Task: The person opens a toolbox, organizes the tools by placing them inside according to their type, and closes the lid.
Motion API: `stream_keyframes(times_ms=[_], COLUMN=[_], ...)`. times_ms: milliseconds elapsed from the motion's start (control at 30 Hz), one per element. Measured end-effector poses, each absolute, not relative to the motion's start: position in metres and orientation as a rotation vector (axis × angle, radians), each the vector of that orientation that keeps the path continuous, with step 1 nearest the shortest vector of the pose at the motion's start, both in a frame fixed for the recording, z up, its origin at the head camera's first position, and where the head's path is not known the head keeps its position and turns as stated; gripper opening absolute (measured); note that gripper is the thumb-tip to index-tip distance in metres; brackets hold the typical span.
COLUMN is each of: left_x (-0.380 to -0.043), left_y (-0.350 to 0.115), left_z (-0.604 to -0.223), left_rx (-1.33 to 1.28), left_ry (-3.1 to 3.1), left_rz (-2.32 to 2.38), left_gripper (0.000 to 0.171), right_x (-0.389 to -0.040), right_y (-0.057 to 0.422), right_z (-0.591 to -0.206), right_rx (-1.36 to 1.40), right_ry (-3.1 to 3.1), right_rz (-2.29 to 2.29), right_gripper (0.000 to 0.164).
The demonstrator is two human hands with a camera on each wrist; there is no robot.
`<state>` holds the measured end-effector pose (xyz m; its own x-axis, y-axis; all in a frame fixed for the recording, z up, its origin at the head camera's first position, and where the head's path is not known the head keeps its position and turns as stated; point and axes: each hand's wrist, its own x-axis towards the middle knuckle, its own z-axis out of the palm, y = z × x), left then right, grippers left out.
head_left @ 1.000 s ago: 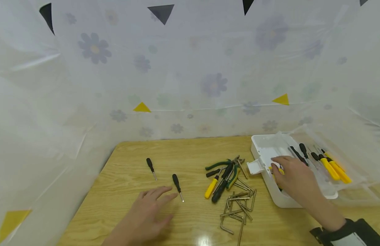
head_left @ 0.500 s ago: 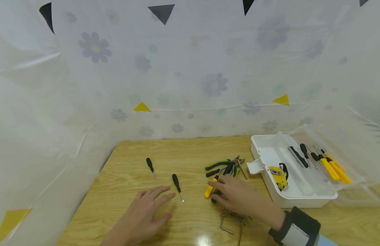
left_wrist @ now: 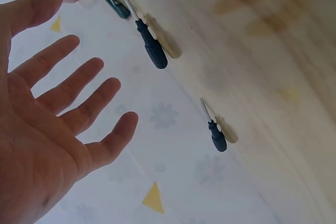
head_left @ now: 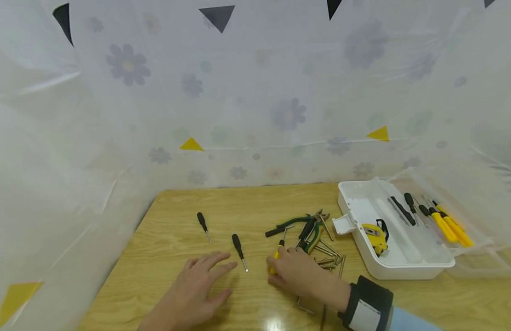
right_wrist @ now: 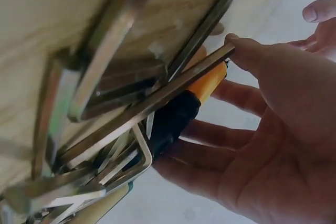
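Note:
My right hand [head_left: 301,271] pinches the yellow handle of a screwdriver [head_left: 274,265] at the left side of a tool pile on the table. In the right wrist view the thumb and fingers are round that handle, partly behind a brass-coloured hex key [right_wrist: 152,100]. Beside it lie a black-handled tool [head_left: 307,228] and green-handled pliers [head_left: 294,221]. My left hand [head_left: 193,289] is held over the table with fingers spread and nothing in it. Near its fingertips lies a small black screwdriver [head_left: 236,242]; another black screwdriver [head_left: 201,221] lies farther back.
At the right stands an open white toolbox [head_left: 373,271] with a clear lid. Inside lie a yellow tape measure [head_left: 375,236] and several screwdrivers, including yellow-handled ones [head_left: 447,230]. Loose hex keys [head_left: 327,250] lie partly under my right arm. A patterned sheet [head_left: 255,115] hangs behind the table.
My right hand has left the tape measure in the toolbox, moved left to the pile and taken hold of the yellow screwdriver. A small black piece there shifted left. My left hand has barely moved.

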<state>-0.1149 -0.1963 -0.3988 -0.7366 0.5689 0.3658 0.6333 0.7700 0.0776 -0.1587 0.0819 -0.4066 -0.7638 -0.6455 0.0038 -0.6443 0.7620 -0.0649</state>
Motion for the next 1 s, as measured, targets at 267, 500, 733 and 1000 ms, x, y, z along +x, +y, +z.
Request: stream_keyframes(times_ms=[267, 500, 733, 1000], left_x=[-0.118, -0.12, -0.12, -0.119], left_y=[-0.197, -0.195, -0.196, -0.196], left_z=[-0.4, -0.399, -0.398, -0.401], left_rx=[-0.937, -0.946, -0.929, -0.939], left_ry=[-2.645, -2.602, -2.593, -2.618], left_rz=[-0.295, -0.25, -0.254, -0.275], left_gripper=[0.051, 0.053, 0.051, 0.049], right_x=[-0.153, -0.156, -0.16, -0.163], right_y=[0.087, 0.103, 0.12, 0.135], right_z=[-0.401, -0.394, -0.395, -0.403], right_rx=[-1.241, -1.364, -1.505, -1.664], right_ry=[2.961, 3.066, 3.143, 3.21], right_rz=[-0.14, -0.365, -0.602, -0.791], right_gripper=[0.004, 0.017, 0.026, 0.033])
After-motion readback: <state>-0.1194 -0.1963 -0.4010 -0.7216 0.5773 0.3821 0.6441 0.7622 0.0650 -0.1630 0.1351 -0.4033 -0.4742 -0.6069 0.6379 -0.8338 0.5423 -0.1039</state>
